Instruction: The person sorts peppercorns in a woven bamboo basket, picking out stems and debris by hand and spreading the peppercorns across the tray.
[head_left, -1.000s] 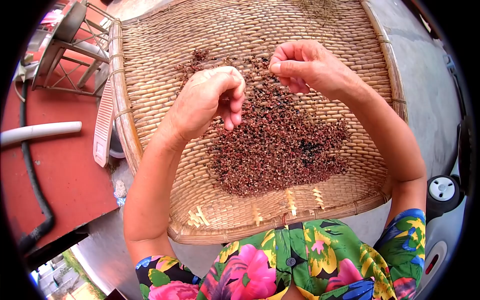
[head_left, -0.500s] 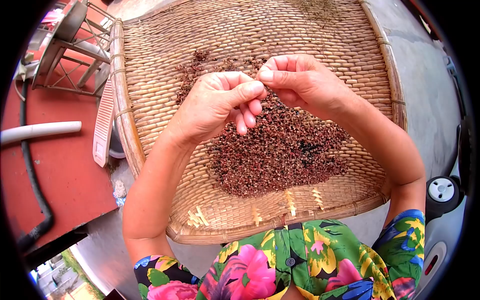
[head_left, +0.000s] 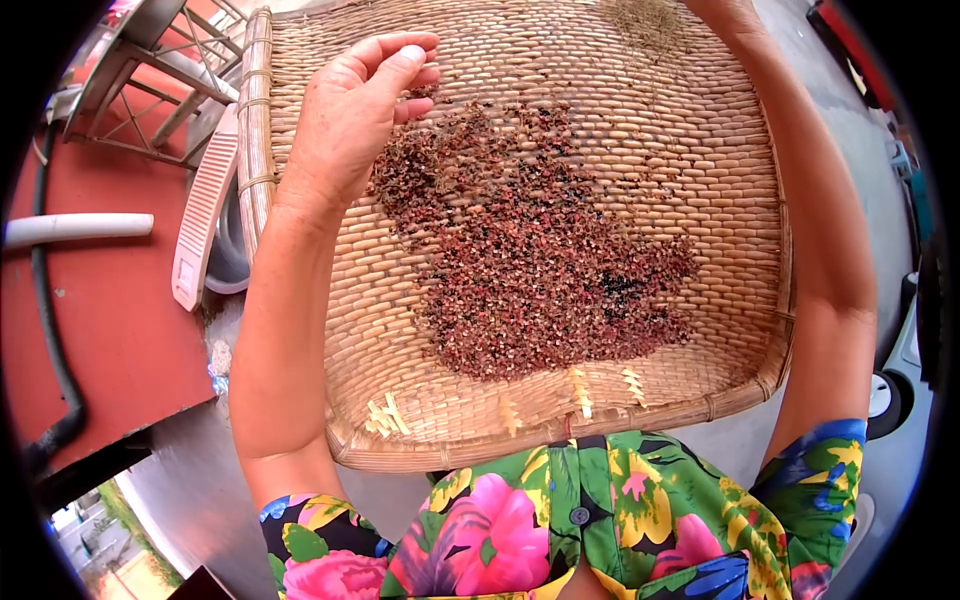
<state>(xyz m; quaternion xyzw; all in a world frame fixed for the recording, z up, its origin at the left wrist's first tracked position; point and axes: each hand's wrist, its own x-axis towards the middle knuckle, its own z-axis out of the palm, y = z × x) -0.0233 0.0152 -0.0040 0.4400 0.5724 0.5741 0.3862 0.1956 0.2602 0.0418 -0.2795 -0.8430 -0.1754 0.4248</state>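
Note:
My left hand (head_left: 360, 115) is raised over the left side of a woven bamboo tray (head_left: 390, 300). Its thumb rests against the curled index finger. Anything between them is too small or hidden to make out. Below and beside it lies a pile of small dried reddish-brown husks mixed with black seeds (head_left: 550, 290), which look like Sichuan peppercorns. My right hand (head_left: 728, 14) reaches to the top edge of the view, where its fingers are cut off. It is nearest to a loose heap of thin brownish stems (head_left: 645, 25) at the tray's far end.
Left of the tray stand a metal-framed stool (head_left: 140, 90), a pale ridged plastic board (head_left: 208, 215) and a grey basin (head_left: 230, 255). A white pipe (head_left: 80, 229) and a black hose (head_left: 55, 330) lie over red flooring. A wheeled grey-blue object (head_left: 900, 400) is at right.
My hands, fingertips together over the pile before, have moved apart. The left has gone up and left, the right up and right to the far end of the tray.

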